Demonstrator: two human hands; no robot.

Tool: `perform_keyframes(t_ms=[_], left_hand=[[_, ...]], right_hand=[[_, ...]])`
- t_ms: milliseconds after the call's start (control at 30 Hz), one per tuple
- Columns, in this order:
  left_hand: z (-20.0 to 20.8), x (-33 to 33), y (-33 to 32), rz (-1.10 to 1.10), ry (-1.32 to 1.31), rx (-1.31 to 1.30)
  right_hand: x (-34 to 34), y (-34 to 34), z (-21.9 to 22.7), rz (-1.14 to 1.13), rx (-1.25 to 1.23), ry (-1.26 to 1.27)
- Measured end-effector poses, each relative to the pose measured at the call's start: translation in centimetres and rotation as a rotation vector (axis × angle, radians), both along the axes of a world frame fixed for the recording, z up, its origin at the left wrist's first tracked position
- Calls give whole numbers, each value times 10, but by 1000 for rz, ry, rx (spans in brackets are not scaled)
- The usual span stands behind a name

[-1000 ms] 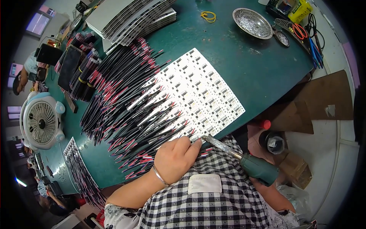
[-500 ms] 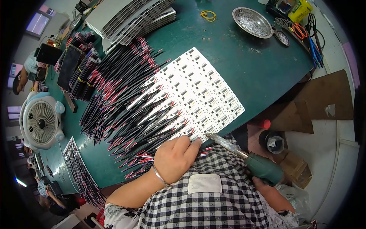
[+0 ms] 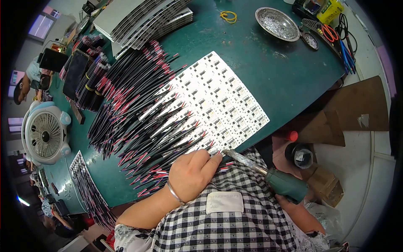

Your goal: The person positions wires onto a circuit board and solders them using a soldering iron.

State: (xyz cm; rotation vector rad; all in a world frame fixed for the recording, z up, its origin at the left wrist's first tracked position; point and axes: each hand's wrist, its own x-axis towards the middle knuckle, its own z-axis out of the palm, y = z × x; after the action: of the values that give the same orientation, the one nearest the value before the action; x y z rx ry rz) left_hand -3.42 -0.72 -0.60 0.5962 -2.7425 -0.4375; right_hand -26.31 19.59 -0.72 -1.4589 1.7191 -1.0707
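Note:
A white circuit board panel (image 3: 222, 101) with rows of small components lies at a slant on the green table. Black-sleeved wires (image 3: 126, 101) with red and white ends fan across its left part. My left hand (image 3: 193, 172), a metal bangle at its wrist, is closed at the panel's near corner, thumb and finger pinching a thin wire whose end barely shows. My right hand (image 3: 287, 203) grips the green handle of a soldering iron (image 3: 287, 185) from below; most of its fingers are hidden. The iron's tip meets the near edge of the panel, beside my left fingertips.
Stacked panels (image 3: 142, 25) stand at the far left. A metal dish (image 3: 278, 24) of silvery bits sits at the far right, near orange-handled pliers (image 3: 330, 34). A fan (image 3: 45, 133) and another wired panel (image 3: 90, 185) are at left. A cardboard box (image 3: 325, 185) stands below right.
The soldering iron and my right hand have shifted slightly left, bringing the tip closer to my left fingertips. My left hand has barely moved.

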Motion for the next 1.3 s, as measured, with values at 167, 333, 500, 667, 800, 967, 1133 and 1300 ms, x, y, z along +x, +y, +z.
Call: perform_keyframes(t_ms=[167, 333, 500, 667, 800, 967, 1133, 1300], left_hand=[[-2, 0, -1, -6, 1, 8], [-1, -1, -2, -14, -8, 7], [-1, -1, 0, 30, 7, 1], [-2, -4, -1, 61, 46, 68], [-2, -3, 0, 74, 49, 71], [-3, -4, -1, 58, 53, 56], [-3, -4, -2, 50, 55, 48], [0, -2, -3, 7, 45, 50]], right_hand=[[1, -1, 0, -9, -30, 39], [2, 33, -28, -114, 132, -37], [1, 41, -30, -107, 155, -134], [3, 22, -11, -85, 81, -109], [-2, 11, -3, 12, -25, 170], [-1, 9, -1, -4, 3, 76], [-4, 6, -5, 26, -26, 101], [-2, 8, -27, -88, -221, -285]])
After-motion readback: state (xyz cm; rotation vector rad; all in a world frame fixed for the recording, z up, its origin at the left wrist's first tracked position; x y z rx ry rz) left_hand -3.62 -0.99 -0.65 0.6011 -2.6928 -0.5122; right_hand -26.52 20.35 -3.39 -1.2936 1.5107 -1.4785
